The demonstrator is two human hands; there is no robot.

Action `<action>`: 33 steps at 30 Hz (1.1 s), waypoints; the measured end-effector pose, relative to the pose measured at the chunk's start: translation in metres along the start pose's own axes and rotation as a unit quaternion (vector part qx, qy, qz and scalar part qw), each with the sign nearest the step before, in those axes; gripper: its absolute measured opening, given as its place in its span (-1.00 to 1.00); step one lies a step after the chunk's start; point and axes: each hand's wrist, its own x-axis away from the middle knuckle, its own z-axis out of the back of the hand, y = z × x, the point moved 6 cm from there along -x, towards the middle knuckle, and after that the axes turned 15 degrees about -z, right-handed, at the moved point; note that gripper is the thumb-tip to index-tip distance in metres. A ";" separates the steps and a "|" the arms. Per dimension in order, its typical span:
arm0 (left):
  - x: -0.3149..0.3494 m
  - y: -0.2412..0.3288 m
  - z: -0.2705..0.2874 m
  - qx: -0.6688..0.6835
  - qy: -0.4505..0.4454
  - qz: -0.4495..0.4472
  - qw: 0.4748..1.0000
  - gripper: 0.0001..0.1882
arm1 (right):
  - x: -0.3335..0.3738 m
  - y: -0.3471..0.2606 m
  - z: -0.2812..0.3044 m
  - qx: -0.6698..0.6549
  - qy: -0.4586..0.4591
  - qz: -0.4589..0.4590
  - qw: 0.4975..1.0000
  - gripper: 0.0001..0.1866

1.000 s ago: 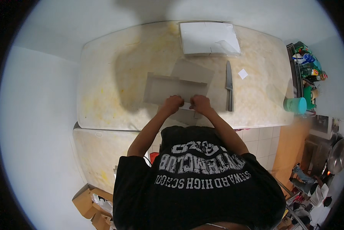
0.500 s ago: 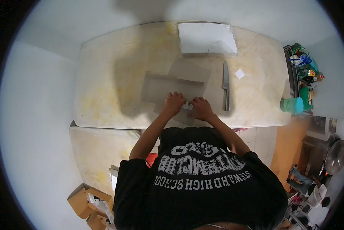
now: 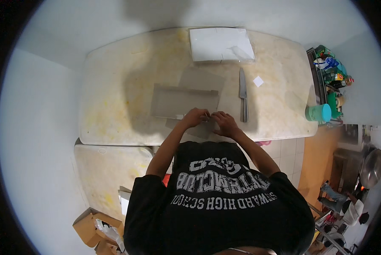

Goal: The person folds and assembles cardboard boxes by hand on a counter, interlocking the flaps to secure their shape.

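A flat grey cardboard box [image 3: 186,100], its panels unfolded, lies on the table in front of me. My left hand [image 3: 194,118] is at its near edge, fingertips pinched on a small white piece of paper or tape, too small to tell which. Close beside it, my right hand [image 3: 225,123] has its fingers bent and pressed together at the same spot. Whatever those fingers hold is hidden. A small white patch [image 3: 179,117] shows on the box's near edge, just left of my left hand. To the right lies a kitchen knife [image 3: 243,93], its blade pointing away from me.
A small white square [image 3: 258,81] lies right of the knife. At the back of the table [image 3: 105,106] is a plastic-wrapped white stack [image 3: 222,44]. A teal cup [image 3: 318,113] stands by the right edge. Open brown cartons [image 3: 98,225] sit lower left; people are at far lower right.
My fingers have drawn up from the white piece on the box's near edge and pinch close together. A white patch now shows left of my left hand. The view has shifted slightly.
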 end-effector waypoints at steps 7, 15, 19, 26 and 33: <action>-0.008 -0.016 0.008 0.117 0.064 -0.057 0.989 -0.77 | -0.010 0.008 -0.012 -0.021 0.019 0.001 1.000 -0.61; 0.010 -0.018 -0.010 -0.048 0.085 -0.004 0.995 -0.66 | -0.044 0.033 -0.032 -0.087 -0.098 -0.231 0.964 -0.70; 0.014 -0.007 -0.006 -0.129 0.132 0.017 0.983 -0.60 | -0.045 0.041 -0.040 -0.095 -0.097 -0.266 0.954 -0.68; 0.027 -0.014 -0.023 -0.179 0.119 0.015 0.977 -0.65 | -0.024 0.038 -0.037 -0.132 -0.041 -0.350 0.927 -0.67; 0.020 0.002 -0.035 -0.269 0.087 -0.057 0.957 -0.52 | -0.023 0.043 -0.036 -0.155 -0.030 -0.380 0.911 -0.68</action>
